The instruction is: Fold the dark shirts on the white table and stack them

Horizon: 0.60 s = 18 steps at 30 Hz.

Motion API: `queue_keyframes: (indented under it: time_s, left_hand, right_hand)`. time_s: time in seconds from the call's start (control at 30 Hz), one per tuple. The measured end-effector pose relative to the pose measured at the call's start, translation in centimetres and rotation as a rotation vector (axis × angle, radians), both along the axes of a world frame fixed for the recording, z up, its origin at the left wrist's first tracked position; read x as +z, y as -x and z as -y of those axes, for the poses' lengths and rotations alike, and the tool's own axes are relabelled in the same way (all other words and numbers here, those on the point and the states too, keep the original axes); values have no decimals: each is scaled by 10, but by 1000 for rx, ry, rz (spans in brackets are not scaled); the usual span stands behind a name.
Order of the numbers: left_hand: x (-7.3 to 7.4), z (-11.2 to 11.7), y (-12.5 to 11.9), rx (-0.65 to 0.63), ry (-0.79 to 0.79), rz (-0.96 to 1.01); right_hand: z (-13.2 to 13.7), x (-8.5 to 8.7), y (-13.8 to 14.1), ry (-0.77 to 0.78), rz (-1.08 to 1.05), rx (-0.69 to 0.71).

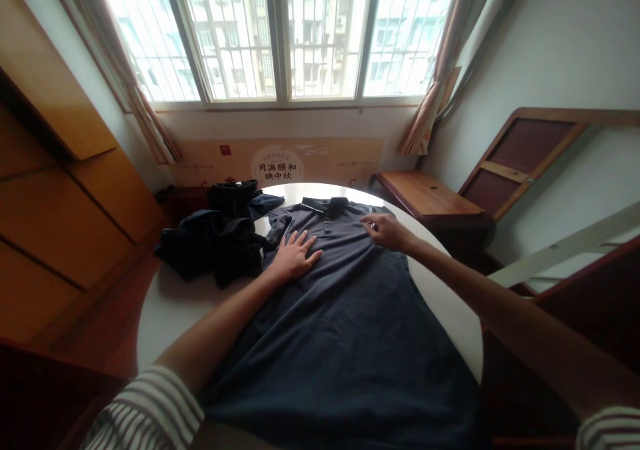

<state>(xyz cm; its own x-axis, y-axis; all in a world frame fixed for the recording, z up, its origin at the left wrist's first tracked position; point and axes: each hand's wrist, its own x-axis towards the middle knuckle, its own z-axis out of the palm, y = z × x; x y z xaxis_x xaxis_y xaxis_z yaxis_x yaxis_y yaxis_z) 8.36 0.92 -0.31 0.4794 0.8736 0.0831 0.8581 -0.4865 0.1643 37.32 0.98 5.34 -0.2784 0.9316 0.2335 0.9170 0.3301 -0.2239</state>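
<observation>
A dark blue-grey polo shirt (345, 317) lies spread face up on a round white table (165, 303), collar toward the window. My left hand (295, 255) rests flat on the shirt's chest area near its left shoulder, fingers spread. My right hand (385, 229) lies on the shirt's other shoulder with the fingers curled, seeming to pinch the fabric there. The buttoned placket and collar (327, 205) sit between the two hands.
A heap of dark clothes (215, 240) lies on the table's left side. A wooden cabinet (65, 190) stands at the left, a low wooden bench (425, 197) at the back right, a wooden frame (530, 163) leans on the right wall, and windows fill the far wall.
</observation>
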Motion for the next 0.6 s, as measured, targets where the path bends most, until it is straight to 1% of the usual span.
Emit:
queue_keyframes:
  time_s: [0.07, 0.13, 0.2, 0.27, 0.33, 0.43, 0.53, 0.6]
  left_hand:
    - [-1, 1, 0, 6, -11, -2]
    - [-2, 1, 0, 30, -15, -6]
    - [-1, -3, -1, 61, 4, -12]
    - [1, -12, -4, 88, 39, -19]
    - [4, -25, -8, 110, 73, -28]
    - [9, -43, -17, 129, 96, -37]
    - [13, -49, -24, 153, 66, -23]
    - [16, -45, -23, 141, -39, 1]
  right_hand:
    - [1, -15, 18, 126, 87, -10]
    - [-1, -29, 31, 231, 167, -69]
    - [-8, -39, 35, 276, 190, -115]
    - [-20, -42, 33, 282, 186, -106]
    - [-33, -40, 27, 279, 184, -87]
    - [-45, -30, 24, 248, 202, -54]
    - [-40, -16, 32, 134, 191, 7]
    - [-24, -7, 42, 58, 167, 45]
